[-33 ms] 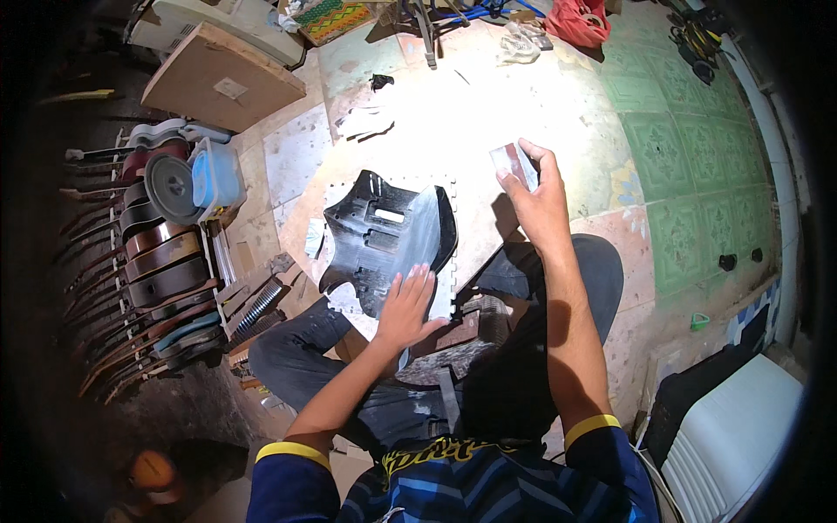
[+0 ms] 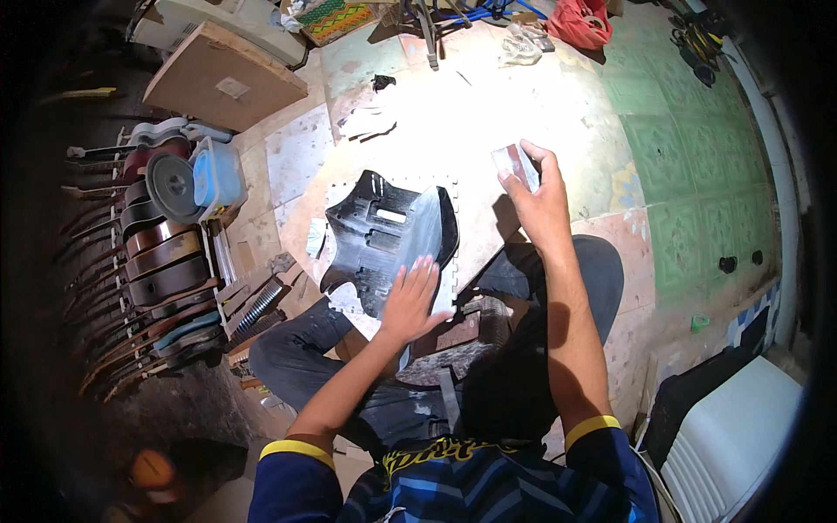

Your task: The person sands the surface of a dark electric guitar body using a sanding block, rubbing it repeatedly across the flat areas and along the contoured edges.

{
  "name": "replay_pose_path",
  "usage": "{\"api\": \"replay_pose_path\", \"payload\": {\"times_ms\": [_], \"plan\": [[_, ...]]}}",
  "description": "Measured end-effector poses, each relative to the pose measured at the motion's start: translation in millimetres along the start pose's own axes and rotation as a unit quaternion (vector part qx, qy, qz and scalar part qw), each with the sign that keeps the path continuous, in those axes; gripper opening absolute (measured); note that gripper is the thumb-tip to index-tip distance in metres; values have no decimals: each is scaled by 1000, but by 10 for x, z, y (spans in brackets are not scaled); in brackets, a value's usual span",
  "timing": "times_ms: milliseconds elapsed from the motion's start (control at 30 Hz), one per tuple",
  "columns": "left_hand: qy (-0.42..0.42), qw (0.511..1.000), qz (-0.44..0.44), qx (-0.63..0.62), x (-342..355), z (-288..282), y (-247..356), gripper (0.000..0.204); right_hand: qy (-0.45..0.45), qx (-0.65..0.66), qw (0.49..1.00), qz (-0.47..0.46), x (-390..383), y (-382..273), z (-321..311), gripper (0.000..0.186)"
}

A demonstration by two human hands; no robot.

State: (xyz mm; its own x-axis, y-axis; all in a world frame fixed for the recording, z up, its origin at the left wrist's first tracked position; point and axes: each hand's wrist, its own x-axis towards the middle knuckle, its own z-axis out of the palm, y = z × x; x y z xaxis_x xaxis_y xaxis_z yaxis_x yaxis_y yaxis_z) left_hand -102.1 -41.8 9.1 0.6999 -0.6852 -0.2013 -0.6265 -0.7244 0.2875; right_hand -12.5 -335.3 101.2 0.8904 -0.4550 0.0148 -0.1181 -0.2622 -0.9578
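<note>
In the head view, the right hand [image 2: 542, 205] clamps a small flat block [image 2: 514, 165] between thumb and fingers, while the black guitar body [image 2: 384, 238] lies apart, to that grip's left. The left hand [image 2: 411, 301] rests unclosed on the body's near end; bracing there and keeping the block flat would likely make for even strokes.

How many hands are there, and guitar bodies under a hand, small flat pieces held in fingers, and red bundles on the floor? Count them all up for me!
Hands: 2, the left hand and the right hand
Guitar body under a hand: 1
Small flat piece held in fingers: 1
Red bundle: 1
Total: 5
</note>
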Motion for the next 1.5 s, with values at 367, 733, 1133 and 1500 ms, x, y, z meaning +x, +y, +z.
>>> {"api": "replay_pose_path", "payload": {"times_ms": [367,733,1133,1500], "plan": [[93,988,-124,-24,829,-95,-32,101,-11,13,1000,-22,-3,69,125,51],[207,821,-533,-9,-111,70,-1023,84,-30,27,999,-5,-41,-1,109,50],[94,981,-162,-43,89,34,-79,99,-47,-12,999,-20,-39,58,238,50],[89,899,-425,-62,37,-123,-342,139,-52,-24,998,-25,-52,108,249,50]]}}
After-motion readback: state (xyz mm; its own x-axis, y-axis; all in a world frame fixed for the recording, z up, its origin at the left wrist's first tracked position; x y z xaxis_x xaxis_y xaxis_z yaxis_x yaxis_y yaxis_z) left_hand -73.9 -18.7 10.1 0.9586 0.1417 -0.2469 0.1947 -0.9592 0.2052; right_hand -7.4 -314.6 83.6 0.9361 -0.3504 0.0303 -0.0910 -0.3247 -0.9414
